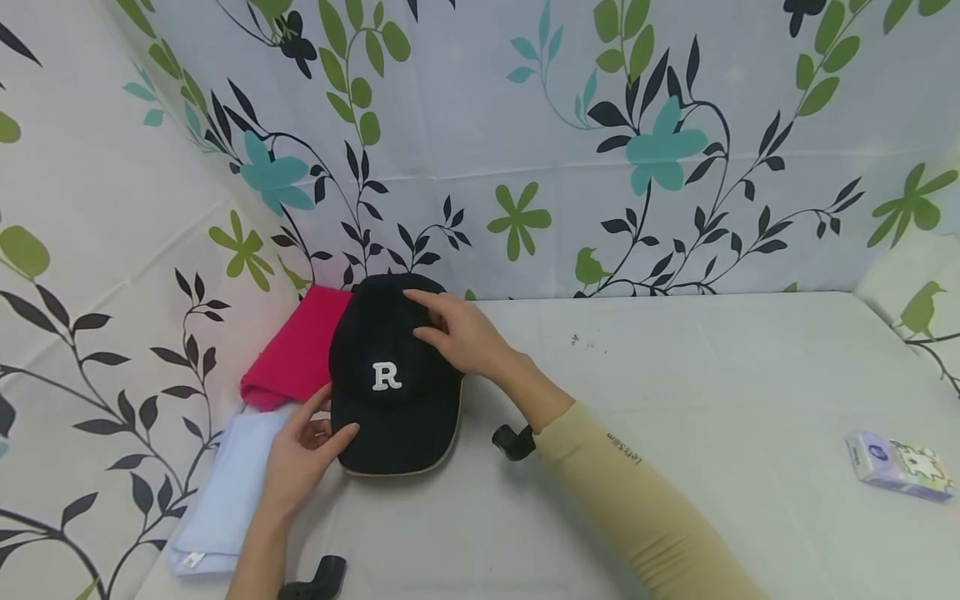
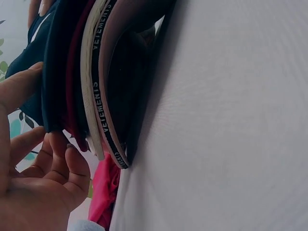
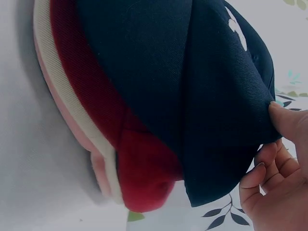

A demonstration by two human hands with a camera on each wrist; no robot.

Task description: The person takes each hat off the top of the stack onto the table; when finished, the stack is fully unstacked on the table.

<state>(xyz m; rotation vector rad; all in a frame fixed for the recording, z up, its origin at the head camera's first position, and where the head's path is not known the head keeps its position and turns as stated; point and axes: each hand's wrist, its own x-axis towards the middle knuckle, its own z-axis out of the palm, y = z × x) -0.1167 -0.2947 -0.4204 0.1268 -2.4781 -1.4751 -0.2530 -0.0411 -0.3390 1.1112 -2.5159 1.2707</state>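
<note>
A dark baseball cap (image 1: 397,350) with a white letter R lies on top of a stack of caps, its brim toward me. My left hand (image 1: 303,454) holds the left edge of its brim, thumb above and fingers curled at the edge. At the crown, my right hand (image 1: 457,333) pinches the back edge; in the right wrist view its fingers tuck under the fabric. Beneath it show a dark red cap (image 3: 144,168), a cream brim (image 2: 87,62) and a lettered brim edge (image 2: 98,94), mostly covered by the top cap.
Left of the caps lie a folded pink-red cloth (image 1: 292,354) and a folded light blue cloth (image 1: 228,492). A purple-and-white tissue pack (image 1: 900,465) sits at the right on the white table (image 1: 675,400). Patterned fabric (image 1: 465,125) hangs behind and at the left.
</note>
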